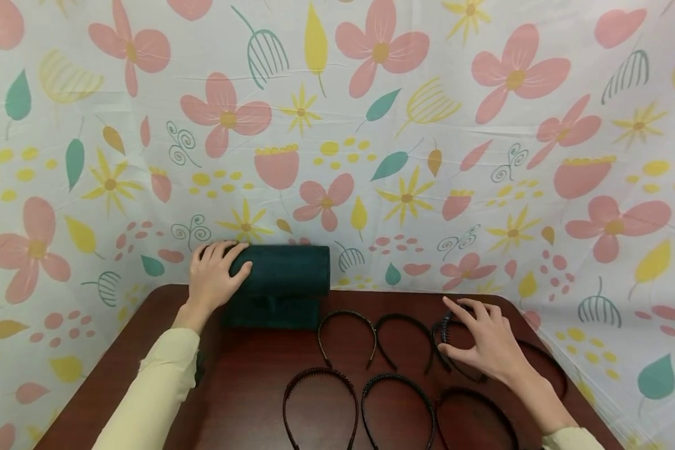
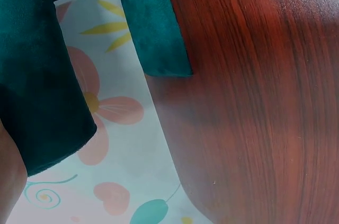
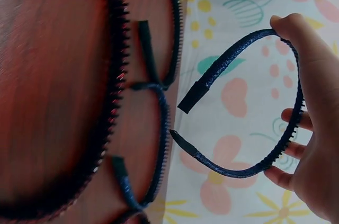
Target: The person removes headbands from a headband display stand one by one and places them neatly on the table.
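A dark green velvet roll stand (image 1: 287, 269) stands at the back left of the table, its padded bar raised above a flat base (image 1: 281, 315). My left hand (image 1: 214, 272) grips the bar's left end, fingers over the top and thumb on the front. The left wrist view shows the green bar (image 2: 42, 86) with part of my hand at the lower left edge. On the right, my right hand (image 1: 489, 340) holds a dark blue glittery headband (image 3: 217, 68), thumb at one side and fingertips along its toothed inner edge. Its two ends point away from my palm.
Several dark headbands lie on the brown wooden table (image 1: 247, 387), including a thin one (image 1: 347, 312) near the stand and a reddish one (image 1: 320, 370) in the front row. A flower-patterned cloth (image 1: 326, 125) hangs behind the table and down its sides.
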The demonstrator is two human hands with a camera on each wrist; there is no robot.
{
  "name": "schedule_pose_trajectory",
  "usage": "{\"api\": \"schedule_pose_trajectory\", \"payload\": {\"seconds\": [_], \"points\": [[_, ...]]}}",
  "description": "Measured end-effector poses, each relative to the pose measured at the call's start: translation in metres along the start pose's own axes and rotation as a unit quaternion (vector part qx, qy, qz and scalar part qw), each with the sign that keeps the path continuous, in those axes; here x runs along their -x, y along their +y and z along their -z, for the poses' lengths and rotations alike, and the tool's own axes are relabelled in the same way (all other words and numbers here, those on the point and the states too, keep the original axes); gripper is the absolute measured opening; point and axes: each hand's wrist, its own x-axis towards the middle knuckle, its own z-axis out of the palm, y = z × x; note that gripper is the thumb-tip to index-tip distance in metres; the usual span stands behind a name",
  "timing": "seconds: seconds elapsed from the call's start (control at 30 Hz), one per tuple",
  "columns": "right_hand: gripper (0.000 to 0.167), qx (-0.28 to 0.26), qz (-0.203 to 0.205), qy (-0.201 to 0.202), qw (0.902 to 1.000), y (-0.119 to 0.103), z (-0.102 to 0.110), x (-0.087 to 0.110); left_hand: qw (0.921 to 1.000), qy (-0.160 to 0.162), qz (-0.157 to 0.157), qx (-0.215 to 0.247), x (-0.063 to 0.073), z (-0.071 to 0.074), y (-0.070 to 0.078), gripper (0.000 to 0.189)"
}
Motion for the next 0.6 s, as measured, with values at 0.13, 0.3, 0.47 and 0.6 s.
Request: {"api": "schedule_pose_trajectory", "payload": {"seconds": [0.13,0.3,0.47,0.6], "points": [[0.090,-0.001,-0.021,-0.014,0.9997,0.006,0.001,0.012,1.0000,-0.007,0.002,0.000,0.001,-0.001,0.001,0.049],[0.090,-0.002,-0.044,-0.031,0.9985,0.015,0.004,0.027,0.9999,-0.016,0.002,-0.001,0.000,0.002,0.002,0.049],[0.088,0.006,-0.051,-0.046,0.9976,0.023,0.008,0.041,0.9994,-0.033,0.004,0.006,-0.002,0.005,0.002,0.048],[0.086,0.013,-0.058,-0.059,0.9965,0.028,0.010,0.049,0.9990,-0.043,0.007,0.007,-0.003,0.006,0.002,0.048]]}}
